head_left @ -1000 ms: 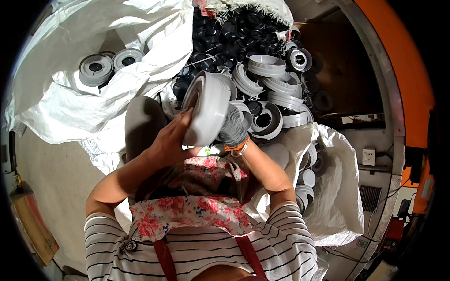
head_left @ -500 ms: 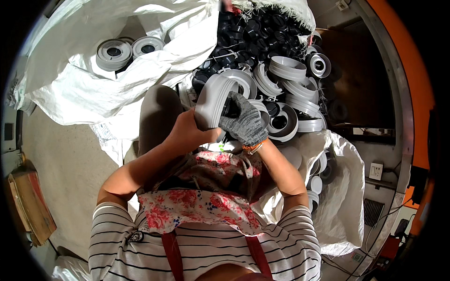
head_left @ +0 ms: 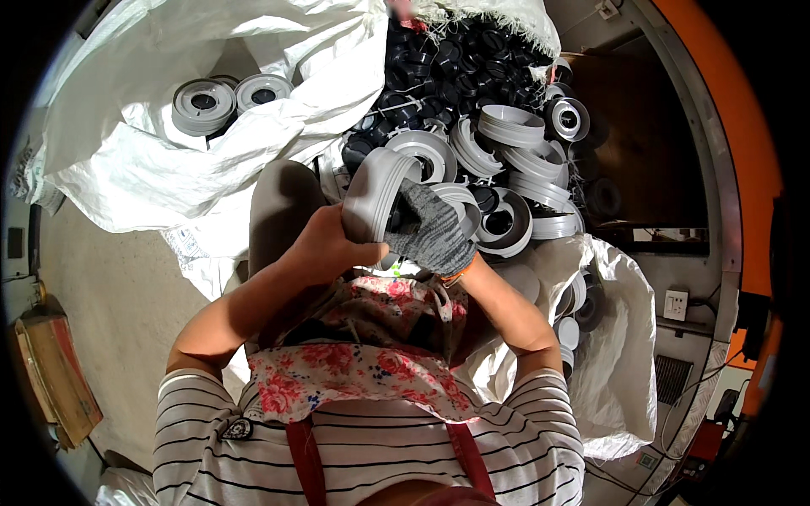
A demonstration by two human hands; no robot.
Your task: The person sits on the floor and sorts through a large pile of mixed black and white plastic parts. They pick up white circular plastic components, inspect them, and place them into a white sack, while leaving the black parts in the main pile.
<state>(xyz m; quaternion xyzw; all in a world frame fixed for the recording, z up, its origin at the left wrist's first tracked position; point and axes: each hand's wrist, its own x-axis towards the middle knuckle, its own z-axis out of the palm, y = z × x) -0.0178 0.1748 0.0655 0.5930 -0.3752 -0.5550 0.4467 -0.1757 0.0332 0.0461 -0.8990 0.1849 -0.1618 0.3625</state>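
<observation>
A: What step is in hand?

B: Two-handed work on a light-grey, round, ribbed plastic part [head_left: 368,196], held above the lap [head_left: 403,310]. The bare left hand [head_left: 323,243] clasps its outer wall, fingers closed on it. The grey-gloved right hand [head_left: 434,232] is at its hollow side; those fingers are partly hidden, so I can't tell what they grip.

A: And the next move calls for?

B: A steady left hold, I'd judge, with room for the gloved fingers.

A: Any brands or writing?

B: None legible: faint bluish print [head_left: 187,246] on the large white woven plastic sack [head_left: 110,190], and a small dark badge [head_left: 237,429] on the striped shirt [head_left: 359,455].
</observation>
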